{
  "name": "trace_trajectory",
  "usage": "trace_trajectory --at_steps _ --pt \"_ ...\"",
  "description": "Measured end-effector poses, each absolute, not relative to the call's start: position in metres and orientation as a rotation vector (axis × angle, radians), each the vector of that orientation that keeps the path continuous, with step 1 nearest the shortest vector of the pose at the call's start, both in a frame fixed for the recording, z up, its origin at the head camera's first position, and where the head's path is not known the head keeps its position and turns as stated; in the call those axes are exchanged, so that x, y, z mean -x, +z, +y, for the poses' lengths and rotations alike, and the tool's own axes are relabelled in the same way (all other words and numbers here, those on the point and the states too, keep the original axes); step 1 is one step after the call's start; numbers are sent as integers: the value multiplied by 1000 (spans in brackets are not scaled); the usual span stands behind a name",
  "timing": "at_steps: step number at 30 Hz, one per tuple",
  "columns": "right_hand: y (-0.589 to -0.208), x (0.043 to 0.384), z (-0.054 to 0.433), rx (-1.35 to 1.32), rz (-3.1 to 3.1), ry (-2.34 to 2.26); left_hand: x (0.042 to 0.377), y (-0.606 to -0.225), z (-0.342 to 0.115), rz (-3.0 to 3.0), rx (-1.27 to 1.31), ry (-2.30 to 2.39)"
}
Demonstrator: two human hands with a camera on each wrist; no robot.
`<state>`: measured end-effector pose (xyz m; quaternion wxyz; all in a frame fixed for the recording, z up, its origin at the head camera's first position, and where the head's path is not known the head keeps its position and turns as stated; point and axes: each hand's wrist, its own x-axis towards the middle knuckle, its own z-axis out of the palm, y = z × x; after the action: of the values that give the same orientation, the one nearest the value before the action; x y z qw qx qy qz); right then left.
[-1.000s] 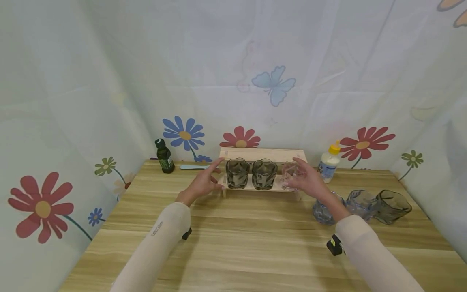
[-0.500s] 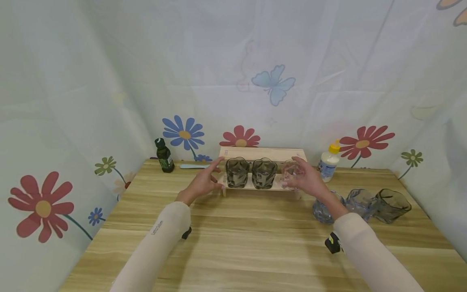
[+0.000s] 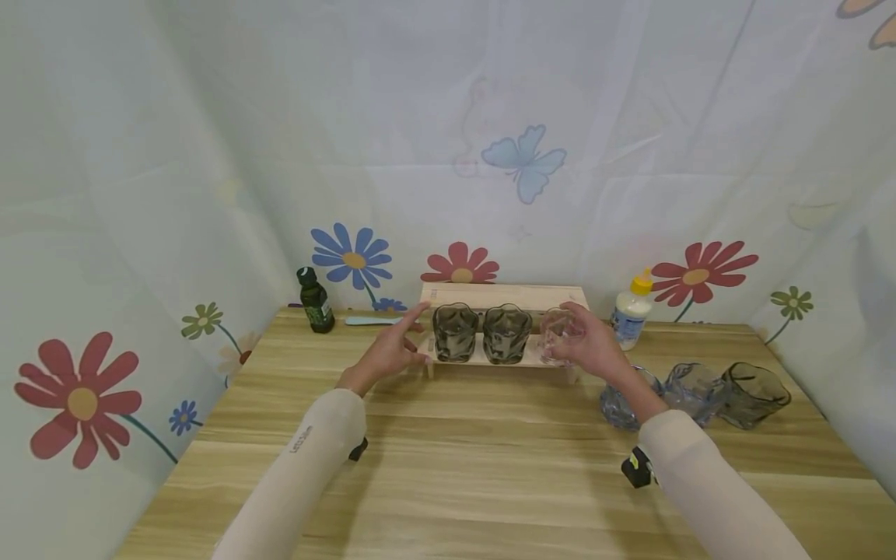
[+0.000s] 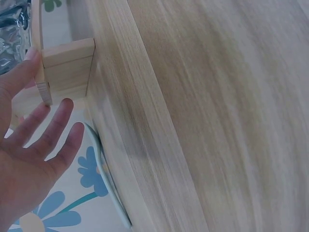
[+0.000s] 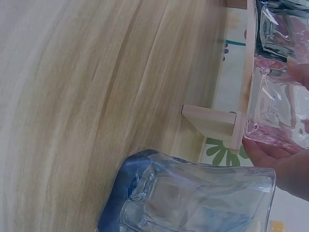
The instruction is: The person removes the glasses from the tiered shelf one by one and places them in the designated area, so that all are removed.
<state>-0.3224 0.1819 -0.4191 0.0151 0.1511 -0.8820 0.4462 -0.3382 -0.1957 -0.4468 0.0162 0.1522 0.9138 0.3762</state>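
A pale two-tier wooden rack (image 3: 504, 295) stands at the back of the table. On its lower tier are two smoky grey glasses, a left one (image 3: 455, 334) and a middle one (image 3: 506, 334), with a pink-tinted glass (image 3: 553, 327) at the right end. My right hand (image 3: 593, 344) holds the pink glass, thumb in front and fingers at its far right side. At the rack's left end is my left hand (image 3: 388, 351). In the left wrist view its thumb touches the lower board and its fingers (image 4: 60, 116) extend spread beside the board's end.
Two bluish glasses, one nearer (image 3: 619, 404) and one beside it (image 3: 691, 389), and a grey glass (image 3: 754, 395) stand right of the rack. A yellow-capped bottle (image 3: 630, 317) is behind them. A dark green bottle (image 3: 317, 302) and a pale blue flat tool (image 3: 372, 320) lie left.
The right wrist has shifted very slightly left. Both hands otherwise keep their places, and the glasses and rack look unmoved.
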Motion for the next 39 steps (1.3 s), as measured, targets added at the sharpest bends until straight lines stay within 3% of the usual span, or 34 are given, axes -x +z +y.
trace_trajectory --at_steps 24,39 --pt "-400 314 177 -470 -2693 1320 337 -447 -194 2855 -481 1163" --pt "-374 293 182 -485 -2695 1246 339 -448 -195 2854 -468 1161"
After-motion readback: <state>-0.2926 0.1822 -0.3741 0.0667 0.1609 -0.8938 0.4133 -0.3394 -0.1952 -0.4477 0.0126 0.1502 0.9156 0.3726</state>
